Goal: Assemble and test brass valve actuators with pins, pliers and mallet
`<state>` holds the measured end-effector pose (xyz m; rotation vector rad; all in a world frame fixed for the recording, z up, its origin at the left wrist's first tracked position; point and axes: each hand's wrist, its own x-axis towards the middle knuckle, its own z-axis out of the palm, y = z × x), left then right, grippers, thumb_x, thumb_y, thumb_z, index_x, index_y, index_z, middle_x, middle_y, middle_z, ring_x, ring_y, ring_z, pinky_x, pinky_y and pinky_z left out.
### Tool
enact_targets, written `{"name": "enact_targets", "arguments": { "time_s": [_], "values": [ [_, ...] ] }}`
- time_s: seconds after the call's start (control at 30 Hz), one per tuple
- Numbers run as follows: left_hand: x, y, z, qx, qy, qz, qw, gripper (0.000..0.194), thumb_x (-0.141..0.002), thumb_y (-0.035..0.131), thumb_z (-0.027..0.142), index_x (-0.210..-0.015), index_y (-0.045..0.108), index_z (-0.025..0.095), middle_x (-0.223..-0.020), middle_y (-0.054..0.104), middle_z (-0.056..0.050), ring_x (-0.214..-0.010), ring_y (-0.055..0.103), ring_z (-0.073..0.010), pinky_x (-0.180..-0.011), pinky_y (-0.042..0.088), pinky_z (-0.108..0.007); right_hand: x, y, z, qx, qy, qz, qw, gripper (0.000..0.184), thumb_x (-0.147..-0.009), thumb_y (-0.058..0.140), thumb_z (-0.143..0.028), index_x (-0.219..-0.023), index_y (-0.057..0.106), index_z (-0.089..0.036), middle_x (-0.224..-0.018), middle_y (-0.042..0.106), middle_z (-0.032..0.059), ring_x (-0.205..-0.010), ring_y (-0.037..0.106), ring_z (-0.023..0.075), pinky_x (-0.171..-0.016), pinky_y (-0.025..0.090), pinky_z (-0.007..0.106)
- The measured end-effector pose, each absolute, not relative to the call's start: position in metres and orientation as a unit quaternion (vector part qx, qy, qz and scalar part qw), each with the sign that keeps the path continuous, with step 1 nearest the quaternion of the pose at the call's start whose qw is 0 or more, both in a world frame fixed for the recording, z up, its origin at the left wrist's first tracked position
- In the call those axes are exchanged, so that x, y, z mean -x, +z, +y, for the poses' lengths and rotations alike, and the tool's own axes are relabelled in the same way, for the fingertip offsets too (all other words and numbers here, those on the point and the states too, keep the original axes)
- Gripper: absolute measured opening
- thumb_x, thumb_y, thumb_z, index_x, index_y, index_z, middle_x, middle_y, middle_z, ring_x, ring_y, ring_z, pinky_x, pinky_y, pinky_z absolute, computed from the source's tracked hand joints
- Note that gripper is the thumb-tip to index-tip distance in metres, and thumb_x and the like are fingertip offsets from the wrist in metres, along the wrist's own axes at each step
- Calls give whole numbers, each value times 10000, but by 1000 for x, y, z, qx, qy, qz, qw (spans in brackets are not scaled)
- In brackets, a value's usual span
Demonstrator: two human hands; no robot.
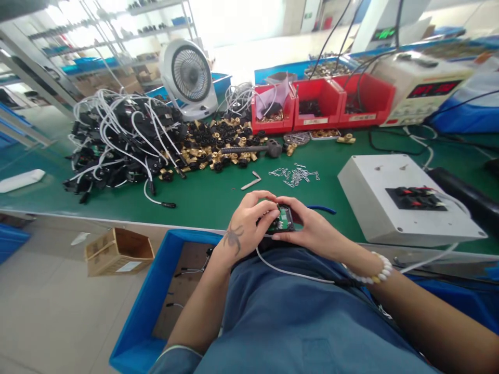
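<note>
A small black housing with a green circuit board [287, 218] inside is held at the table's front edge, just above my lap. My right hand [307, 226] grips its right side, thumb below and fingers along the top. Closed around its left side is my left hand [253, 221], with the thumb and fingertips pressed together over the board; whether a small part is pinched there is hidden. From under the housing a white cable [288, 272] runs across my lap to a black end. Metal clips [298, 175] and a blue strip [322, 209] lie close by.
Black units with white cables [117, 137] are heaped at left, beside brass fittings [202, 156] and a black-headed tool [273, 149]. Red bins [315, 122], a fan [191, 75], a power supply [424, 88] and a grey box [405, 208] surround the workspace. A blue crate [142, 301] stands below.
</note>
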<state>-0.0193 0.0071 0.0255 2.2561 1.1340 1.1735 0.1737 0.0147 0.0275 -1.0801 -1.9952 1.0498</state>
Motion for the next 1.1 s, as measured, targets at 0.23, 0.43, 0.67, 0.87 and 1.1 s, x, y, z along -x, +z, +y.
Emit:
{"name": "enact_targets", "arguments": {
  "time_s": [0.23, 0.43, 0.67, 0.87, 1.1],
  "values": [
    [93, 6, 68, -685, 400, 603, 82, 236, -988, 498, 282, -1123, 653, 166, -1206, 670, -137, -1231, 596, -255, -1156, 414, -457, -163, -9, 40, 491, 353, -728, 322, 552, -833, 699, -421, -1319, 573, -194, -1194, 675, 124, -993, 694, 267, -945, 586, 467],
    [192, 11, 113, -506, 345, 790, 28, 464, -879, 603, 258, -1311, 575, 90, -1374, 506, -294, -1411, 408, -463, -1179, 284, -655, -167, -17, 32, 489, 250, -772, 321, 515, -895, 604, -340, -1372, 553, -154, -1321, 619, 178, -1264, 587, 338, -1097, 483, 567],
    [226, 7, 128, -435, 291, 851, 34, 574, -837, 676, 254, -1347, 544, 27, -1421, 459, -372, -1377, 434, -513, -1114, 322, -641, -166, -7, 7, 479, 244, -759, 367, 332, -938, 565, -308, -1250, 608, -204, -1269, 628, 143, -1218, 607, 299, -1057, 527, 525],
    [231, 15, 133, -430, 300, 851, 34, 361, -942, 660, 387, -1208, 634, 145, -1258, 655, -115, -1186, 624, -275, -1051, 485, -525, -163, 7, -15, 457, 284, -751, 383, 207, -944, 567, -298, -1112, 665, -227, -1180, 659, 107, -1110, 650, 262, -998, 565, 468],
    [181, 34, 68, -517, 289, 800, 96, 309, -848, 691, 334, -1050, 641, 106, -993, 706, -156, -999, 681, -355, -959, 511, -575, -167, 27, -34, 440, 519, -636, 364, 345, -933, 638, -517, -1076, 673, -205, -973, 697, 71, -838, 648, 180, -773, 565, 324]
  ]
}}
